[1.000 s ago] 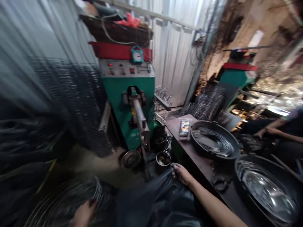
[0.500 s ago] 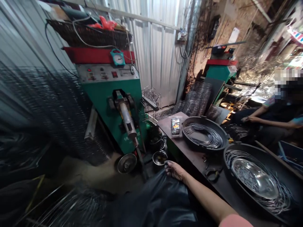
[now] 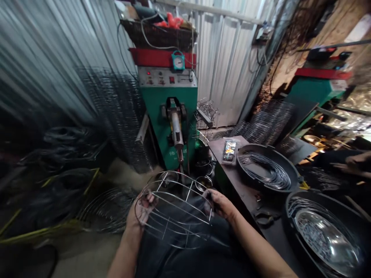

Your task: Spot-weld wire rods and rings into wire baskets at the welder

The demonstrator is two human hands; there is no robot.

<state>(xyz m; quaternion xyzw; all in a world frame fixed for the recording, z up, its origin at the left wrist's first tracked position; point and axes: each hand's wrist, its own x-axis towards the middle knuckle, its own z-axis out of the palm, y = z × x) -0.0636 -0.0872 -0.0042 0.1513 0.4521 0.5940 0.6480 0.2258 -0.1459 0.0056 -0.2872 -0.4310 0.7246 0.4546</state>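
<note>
Between my hands is a round wire rack (image 3: 174, 197), made of a thin metal ring with bars across it, held over my dark-covered lap. My left hand (image 3: 142, 206) grips its left rim with curled fingers. At the opposite rim, my right hand (image 3: 218, 204) is closed on the wire. The lower part of the rack is blurred against the dark cloth. Just beyond it stands a green machine (image 3: 153, 116) with a cylindrical arm (image 3: 176, 131) pointing down toward the rack. A shallow metal bowl (image 3: 204, 183) sits low behind my right hand.
To the right, a bench (image 3: 223, 144) bears a phone (image 3: 229, 150), a black pan of wire rings (image 3: 242, 170) and another pan (image 3: 290, 216) holding a metal bowl (image 3: 337, 239). Stacked wire racks (image 3: 116, 112) rise at left. A co-worker's hands (image 3: 352, 164) show at far right.
The view has swung left. My left hand has come into view, and the wire rack is now held in both hands. My right hand has left the dark cloth it was pinching.
</note>
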